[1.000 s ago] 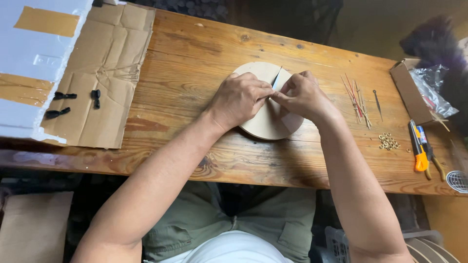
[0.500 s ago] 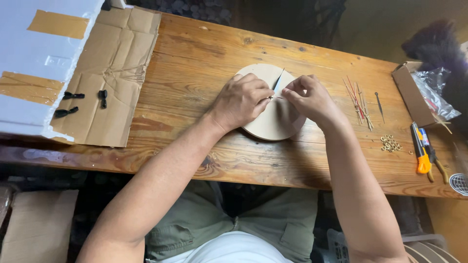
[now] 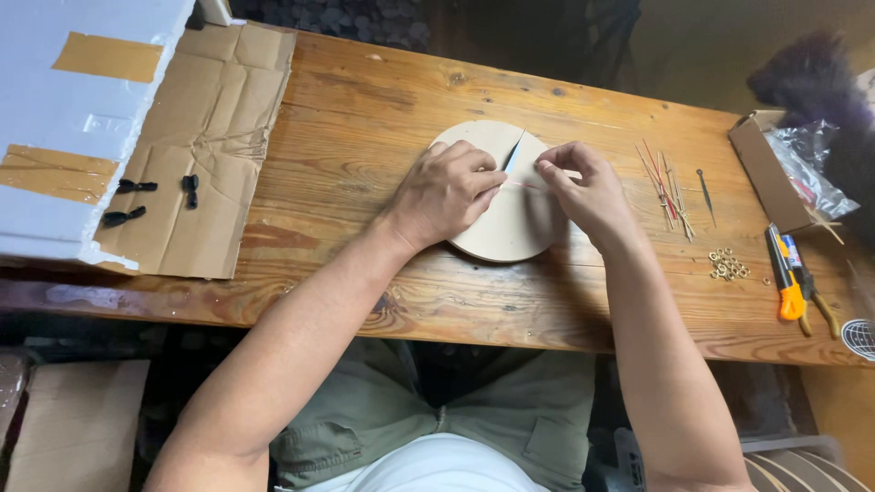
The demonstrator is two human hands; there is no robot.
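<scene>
My left hand and right hand pinch a thin stick over the slotted round disc mid-tabletop.

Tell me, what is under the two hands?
A round wooden disc with a slit lies on the table under the left hand and right hand. The hands cover its middle.

A long wooden table carries flattened cardboard, a round slotted board, thin sticks, small brass rings, an orange cutter and an open carton.

Matt pale wood disc on worn, grainy wood table; creased cardboard beside.
</scene>
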